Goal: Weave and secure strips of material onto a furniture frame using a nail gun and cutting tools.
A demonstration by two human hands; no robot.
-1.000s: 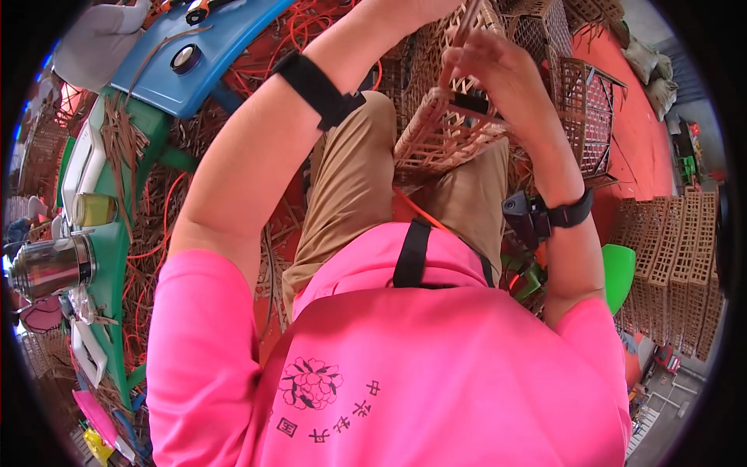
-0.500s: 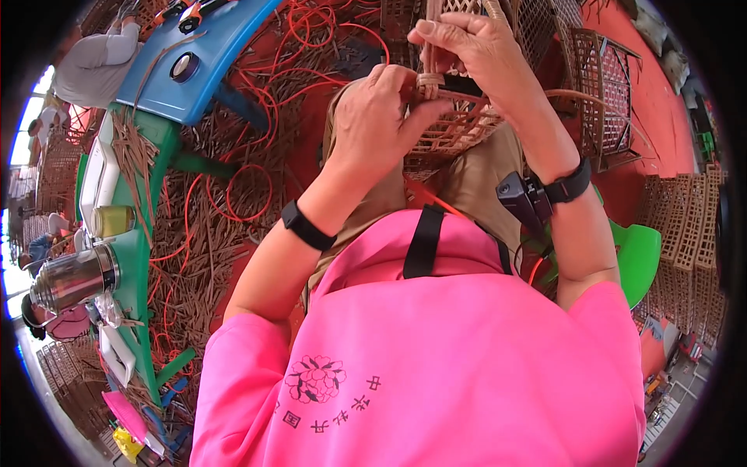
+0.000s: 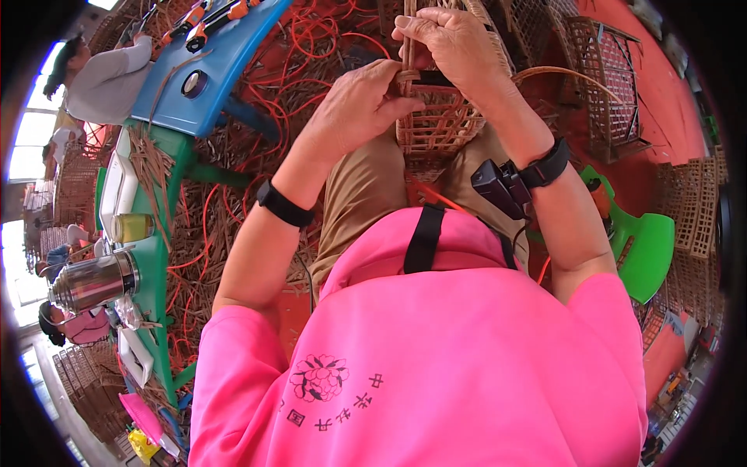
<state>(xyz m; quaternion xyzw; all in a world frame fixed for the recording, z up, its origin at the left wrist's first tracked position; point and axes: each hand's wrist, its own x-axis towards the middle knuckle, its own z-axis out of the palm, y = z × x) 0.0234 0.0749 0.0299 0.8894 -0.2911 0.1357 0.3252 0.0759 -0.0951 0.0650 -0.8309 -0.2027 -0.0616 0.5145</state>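
Note:
A woven rattan basket (image 3: 440, 134) with an open lattice weave sits between my knees. My left hand (image 3: 359, 107) is closed on the basket's near left corner, its thumb stretched along the rim and fingertips at a wrapped joint. Above it, my right hand (image 3: 459, 56) pinches at an upright rattan strip (image 3: 408, 50) rising from that corner. The fingers partly cover the strip. A dark bar (image 3: 433, 78) runs along the rim between the hands. A long curved cane (image 3: 564, 70) arcs out beside my right wrist.
At left stand a blue table (image 3: 175, 97) with a tape roll (image 3: 194, 83) and power tools, and a green table (image 3: 159, 288) with a steel flask (image 3: 97, 282). Cane scraps and orange hose (image 3: 311, 35) litter the floor. A green chair (image 3: 646, 257) and lattice frames (image 3: 611, 86) are at right.
Both hands have shifted a little left and upward in the picture, still at the basket's corner. The left arm reaches out straighter. The tables and chair have slid right as the view moved.

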